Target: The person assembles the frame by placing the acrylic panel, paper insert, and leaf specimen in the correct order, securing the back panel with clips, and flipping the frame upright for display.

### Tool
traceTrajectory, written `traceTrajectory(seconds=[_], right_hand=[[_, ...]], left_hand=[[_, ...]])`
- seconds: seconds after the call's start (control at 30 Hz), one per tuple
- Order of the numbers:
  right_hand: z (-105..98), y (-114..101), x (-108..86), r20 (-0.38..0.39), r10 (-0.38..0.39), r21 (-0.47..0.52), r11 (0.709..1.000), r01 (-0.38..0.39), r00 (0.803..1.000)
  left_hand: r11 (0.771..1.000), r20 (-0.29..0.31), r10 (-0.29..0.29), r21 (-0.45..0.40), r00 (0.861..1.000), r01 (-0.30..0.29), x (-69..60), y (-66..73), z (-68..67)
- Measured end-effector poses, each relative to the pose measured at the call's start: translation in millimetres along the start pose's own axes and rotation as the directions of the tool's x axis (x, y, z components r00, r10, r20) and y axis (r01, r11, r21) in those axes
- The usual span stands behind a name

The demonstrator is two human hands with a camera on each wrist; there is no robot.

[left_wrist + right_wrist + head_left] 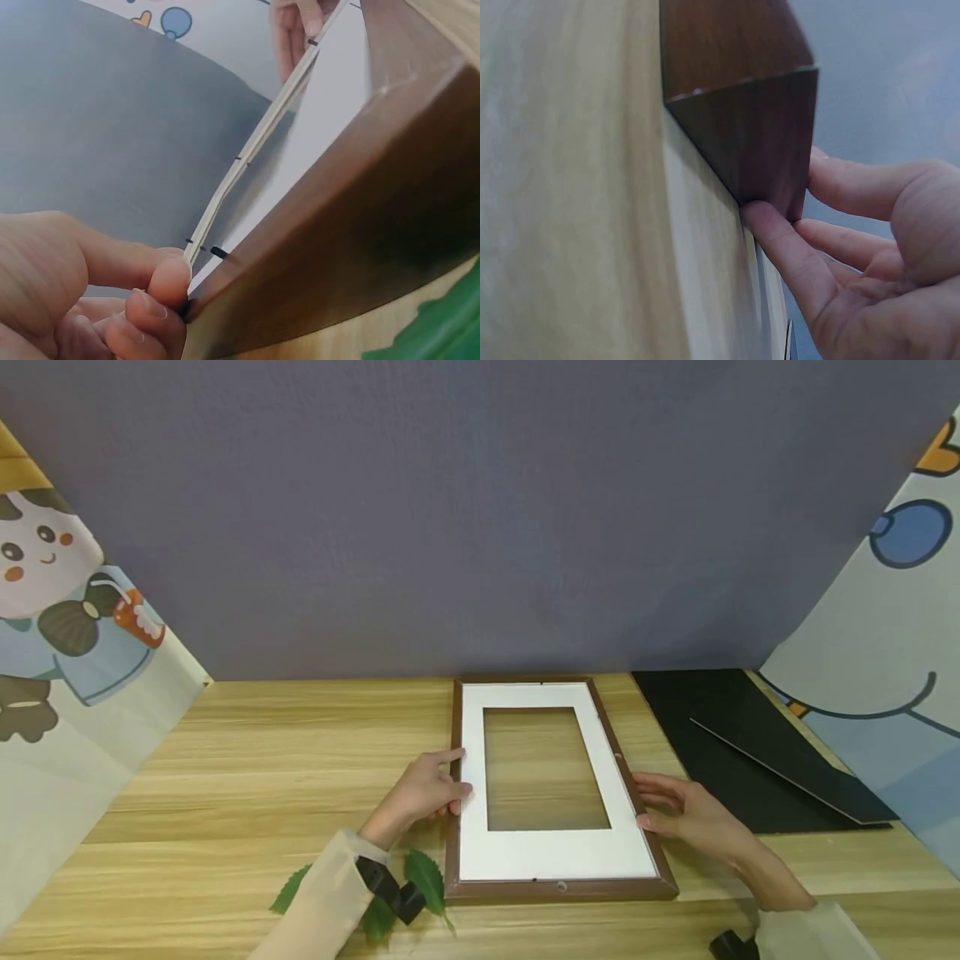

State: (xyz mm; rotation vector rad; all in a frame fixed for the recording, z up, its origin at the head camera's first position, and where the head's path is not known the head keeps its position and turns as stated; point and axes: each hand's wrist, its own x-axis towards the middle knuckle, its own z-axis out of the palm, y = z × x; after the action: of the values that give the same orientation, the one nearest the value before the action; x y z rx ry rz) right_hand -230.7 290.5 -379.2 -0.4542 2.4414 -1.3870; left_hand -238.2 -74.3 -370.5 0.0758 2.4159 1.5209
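Observation:
A brown picture frame [600,891] lies on the wooden table, with a white mat [555,856] inside it. Wood grain shows through the mat's rectangular opening. At the frame's left side, my left hand [420,789] grips the rail, its thumb over the top edge and fingers curled against the outer side in the left wrist view. My right hand [701,818] holds the opposite rail. In the right wrist view, the thumb is on the upper edge of the frame [750,135], and a fingertip touches low on its side, near the tabletop.
Two black boards [720,785] lie to the right, one partly over the other and slightly raised. Green leaves [426,877] lie by the left forearm. A grey panel [450,527] rises behind the table, with cartoon-printed sheets [90,727] at the sides.

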Motion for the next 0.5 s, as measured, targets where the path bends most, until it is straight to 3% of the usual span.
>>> traceTrajectory(seconds=[0.5], right_hand=[[-0.1,0.6,-0.1,0.004,-0.016,0.024,1.000,0.016,1.000]], left_hand=[[1.000,0.047,0.014,0.000,0.999,-0.014,1.1,-1.9,-2.1]])
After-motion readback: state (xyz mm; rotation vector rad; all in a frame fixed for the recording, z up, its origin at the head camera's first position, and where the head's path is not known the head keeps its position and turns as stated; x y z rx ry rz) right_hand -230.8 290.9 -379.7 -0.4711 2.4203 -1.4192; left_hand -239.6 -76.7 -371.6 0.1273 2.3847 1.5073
